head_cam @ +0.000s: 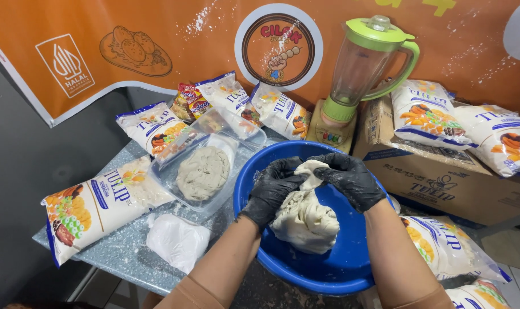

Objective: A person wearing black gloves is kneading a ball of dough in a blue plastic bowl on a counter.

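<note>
Both gloved hands, left [271, 191] and right [351, 180], clench pale dough [305, 220] over blue basin [340, 263].

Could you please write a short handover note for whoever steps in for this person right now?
Left hand and right hand, both in black gloves, grip the top of a pale dough lump held over the blue basin.
A second, greyer dough mass lies in the clear plastic container to the left; a white plastic bag sits in front of it.
Done: dough has come together into one lump.
Left: it looks rough and uneven, so probably more kneading.
</note>
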